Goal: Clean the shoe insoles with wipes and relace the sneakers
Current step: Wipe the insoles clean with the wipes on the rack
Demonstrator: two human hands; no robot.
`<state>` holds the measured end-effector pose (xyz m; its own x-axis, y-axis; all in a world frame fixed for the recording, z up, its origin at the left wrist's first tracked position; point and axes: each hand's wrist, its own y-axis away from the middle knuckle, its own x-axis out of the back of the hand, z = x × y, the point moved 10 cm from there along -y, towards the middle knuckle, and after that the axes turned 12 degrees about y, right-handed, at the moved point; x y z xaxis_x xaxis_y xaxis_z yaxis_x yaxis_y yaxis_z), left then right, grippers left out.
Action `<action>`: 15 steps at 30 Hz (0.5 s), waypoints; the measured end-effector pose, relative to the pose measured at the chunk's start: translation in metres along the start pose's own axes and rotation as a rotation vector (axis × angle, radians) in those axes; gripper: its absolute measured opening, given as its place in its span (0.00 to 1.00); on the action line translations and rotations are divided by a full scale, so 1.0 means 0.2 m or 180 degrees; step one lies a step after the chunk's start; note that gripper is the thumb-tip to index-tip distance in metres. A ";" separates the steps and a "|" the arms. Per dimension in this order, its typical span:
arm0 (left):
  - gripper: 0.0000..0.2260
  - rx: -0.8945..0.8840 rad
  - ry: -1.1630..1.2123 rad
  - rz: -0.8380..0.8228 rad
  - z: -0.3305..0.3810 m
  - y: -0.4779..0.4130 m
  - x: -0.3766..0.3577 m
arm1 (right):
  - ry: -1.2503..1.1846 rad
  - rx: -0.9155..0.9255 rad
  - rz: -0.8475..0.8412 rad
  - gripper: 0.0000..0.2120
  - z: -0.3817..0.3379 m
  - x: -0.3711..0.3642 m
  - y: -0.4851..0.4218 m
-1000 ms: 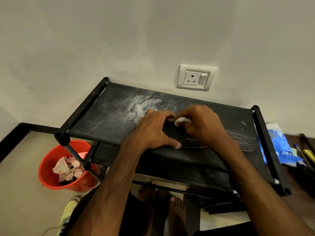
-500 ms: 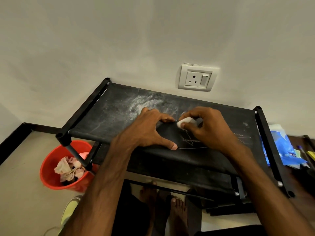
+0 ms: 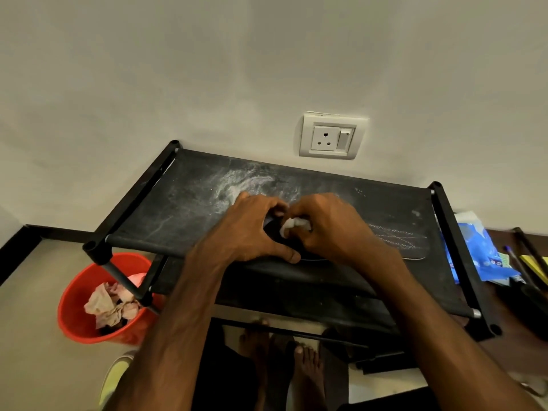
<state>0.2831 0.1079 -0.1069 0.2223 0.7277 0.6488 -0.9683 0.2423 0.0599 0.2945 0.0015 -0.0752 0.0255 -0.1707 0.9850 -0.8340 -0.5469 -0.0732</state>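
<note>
Insole (image 3: pixel 400 243): black, lying flat and lengthwise on the top shelf of the shoe rack (image 3: pixel 178 209); only its right end, with pale zigzag marks, shows clear of the hands
Left hand (image 3: pixel 252 229): spans the insole's left part, fingers curled at the far edge and thumb along the near edge, holding it down
Right hand (image 3: pixel 329 229): fingers drawn in narrow, pinching a small white wipe (image 3: pixel 292 224) against the insole just beside the left fingers
Step in hand: wiping the insole, judged from the grip
Doing it well: likely firm, short strokes away from the holding hand, so the fabric shelf does not sag and the insole does not slide; turn the wipe to a fresh face once it greys
Hidden: the insole's middle and left end lie under both hands, so how clean it is cannot be told
Cut off: a pale sneaker (image 3: pixel 115 372) at the lower edge, laces unseen
Hard to make out: the blue packet (image 3: pixel 480 256) on the right, perhaps the wipes
</note>
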 end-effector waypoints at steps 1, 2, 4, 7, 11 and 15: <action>0.39 0.0008 -0.0003 0.0007 0.00 0.00 0.00 | 0.0047 -0.0113 0.0099 0.06 0.03 0.01 -0.02; 0.38 0.0014 -0.0006 0.0011 0.00 0.00 0.00 | 0.0041 -0.0249 0.0162 0.06 0.06 0.01 -0.03; 0.38 0.0056 0.0042 0.0031 0.00 0.01 0.01 | -0.0028 -0.0437 0.0234 0.06 0.11 0.01 -0.05; 0.43 0.0122 0.0106 0.0071 -0.02 0.01 0.01 | -0.0012 -0.0177 0.0048 0.07 0.05 -0.02 -0.05; 0.46 0.0170 0.0152 0.0068 -0.02 0.01 0.01 | -0.0204 0.0191 -0.0074 0.07 -0.04 -0.04 -0.02; 0.44 0.0187 0.0113 0.0087 -0.02 0.01 0.01 | 0.0050 -0.0265 0.0291 0.06 0.10 0.00 -0.06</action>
<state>0.2811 0.1122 -0.1079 0.1984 0.7562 0.6235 -0.9789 0.1846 0.0876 0.3166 -0.0082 -0.0782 -0.0607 -0.2034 0.9772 -0.8754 -0.4596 -0.1501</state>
